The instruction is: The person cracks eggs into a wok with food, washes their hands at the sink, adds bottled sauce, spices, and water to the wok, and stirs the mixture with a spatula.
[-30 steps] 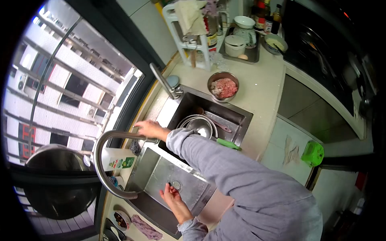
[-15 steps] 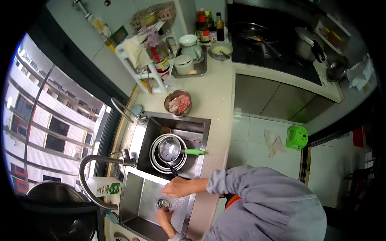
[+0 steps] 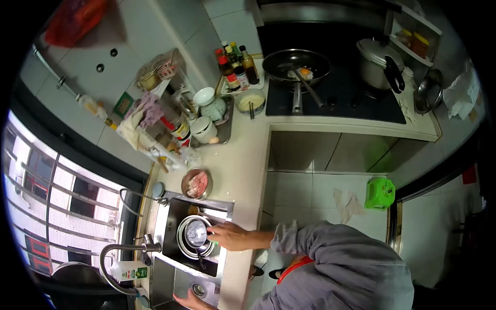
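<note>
Counter: glossy cream slab (image 3: pixel 240 181)
Floor: pale square tiles (image 3: pixel 289 191)
Right hand (image 3: pixel 227 236): at green-handled round metal strainer (image 3: pixel 196 232), grip unclear
Left hand (image 3: pixel 190 301): over rectangular steel sink (image 3: pixel 163 279), fingers parted

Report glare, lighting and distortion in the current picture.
Head view: black vignetting swallows the corners; wide-angle distortion bows the window bars; daylight beyond them looks pale and bright; the strainer and sink divider catch highlights; the far right side falls dim.
</note>
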`<state>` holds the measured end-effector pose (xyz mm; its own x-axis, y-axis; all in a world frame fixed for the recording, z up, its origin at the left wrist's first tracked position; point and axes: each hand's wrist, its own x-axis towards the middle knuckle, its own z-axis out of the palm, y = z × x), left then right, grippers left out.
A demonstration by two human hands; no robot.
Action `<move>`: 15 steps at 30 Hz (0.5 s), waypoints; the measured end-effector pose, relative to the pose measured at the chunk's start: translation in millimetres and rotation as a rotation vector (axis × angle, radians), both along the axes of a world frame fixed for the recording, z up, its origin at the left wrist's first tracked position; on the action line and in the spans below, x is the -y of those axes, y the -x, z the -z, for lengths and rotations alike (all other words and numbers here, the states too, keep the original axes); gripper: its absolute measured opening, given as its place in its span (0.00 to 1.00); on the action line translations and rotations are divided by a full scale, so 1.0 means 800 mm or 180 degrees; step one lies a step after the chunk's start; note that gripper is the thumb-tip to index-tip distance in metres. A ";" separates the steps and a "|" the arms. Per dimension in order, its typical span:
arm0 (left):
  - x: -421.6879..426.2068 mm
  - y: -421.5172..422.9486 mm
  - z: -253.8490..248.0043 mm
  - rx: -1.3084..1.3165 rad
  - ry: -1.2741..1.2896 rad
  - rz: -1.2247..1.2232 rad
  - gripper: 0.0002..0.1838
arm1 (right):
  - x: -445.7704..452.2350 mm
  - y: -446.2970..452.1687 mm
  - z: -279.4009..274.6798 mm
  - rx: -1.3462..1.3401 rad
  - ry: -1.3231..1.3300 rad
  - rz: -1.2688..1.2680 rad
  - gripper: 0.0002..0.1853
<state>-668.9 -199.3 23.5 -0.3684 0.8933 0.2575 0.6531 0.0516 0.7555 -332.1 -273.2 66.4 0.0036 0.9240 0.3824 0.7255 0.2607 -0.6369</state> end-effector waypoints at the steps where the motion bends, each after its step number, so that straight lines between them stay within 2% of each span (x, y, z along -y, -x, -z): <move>1: 0.005 -0.012 0.004 0.0207 0.0001 -0.0201 0.39 | 0.014 -0.029 -0.007 0.0016 0.0359 0.0032 0.18; 3: 0.015 -0.053 0.007 -0.0053 -0.0404 -0.0293 0.34 | 0.048 -0.079 -0.006 0.0172 -0.0061 0.0648 0.15; 6: 0.019 -0.121 0.006 -0.0262 -0.0680 -0.0316 0.30 | 0.091 -0.148 -0.013 0.0036 -0.0172 0.0848 0.17; 9: 0.017 -0.210 -0.004 -0.0493 -0.1242 0.0525 0.30 | 0.124 -0.195 -0.013 -0.0042 -0.0586 0.1233 0.17; 11: 0.025 -0.271 -0.031 0.0151 -0.0619 0.0748 0.30 | 0.151 -0.226 -0.035 -0.0011 -0.1034 0.1492 0.14; 12: 0.020 -0.295 -0.024 0.0691 -0.0859 0.0958 0.28 | 0.162 -0.244 -0.041 -0.0090 -0.1065 0.1554 0.13; 13: 0.036 -0.333 -0.053 0.0578 -0.0533 0.0900 0.27 | 0.178 -0.262 -0.061 0.0098 -0.1119 0.1780 0.13; 15: 0.003 -0.347 -0.011 0.0886 -0.0627 0.1341 0.26 | 0.206 -0.299 -0.090 0.0524 -0.1190 0.2243 0.13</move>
